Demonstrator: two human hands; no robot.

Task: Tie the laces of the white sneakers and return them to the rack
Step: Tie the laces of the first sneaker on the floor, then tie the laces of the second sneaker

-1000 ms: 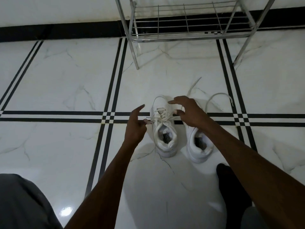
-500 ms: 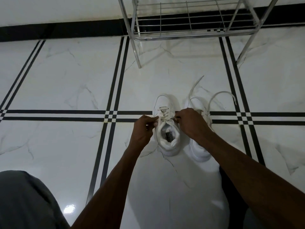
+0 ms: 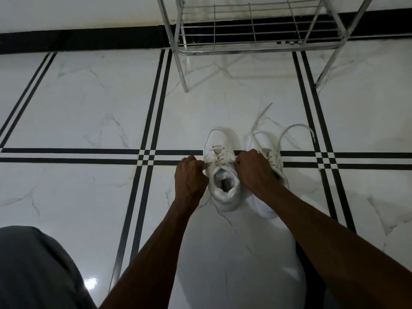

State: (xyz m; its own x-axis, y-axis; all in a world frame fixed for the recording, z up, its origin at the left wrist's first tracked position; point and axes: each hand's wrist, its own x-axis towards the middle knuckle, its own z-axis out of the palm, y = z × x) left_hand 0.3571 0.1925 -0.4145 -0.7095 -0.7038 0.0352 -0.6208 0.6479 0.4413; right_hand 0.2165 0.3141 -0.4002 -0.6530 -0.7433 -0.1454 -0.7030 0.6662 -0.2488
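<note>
White leather left sneaker on glossy marble floor, toe toward twelve o'clock, heel toward six, long axis straight along that line. Left hand at nine o'clock, right hand at three, fingers curled tight on taut white lace. Matching right sneaker just beside, loose laces sprawled. Chrome wire rack at twelve.

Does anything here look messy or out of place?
Yes: the right sneaker's laces are undone, sprawling loose across the floor past its toe. The left sneaker has its laces pulled taut between the left hand and right hand.
</note>
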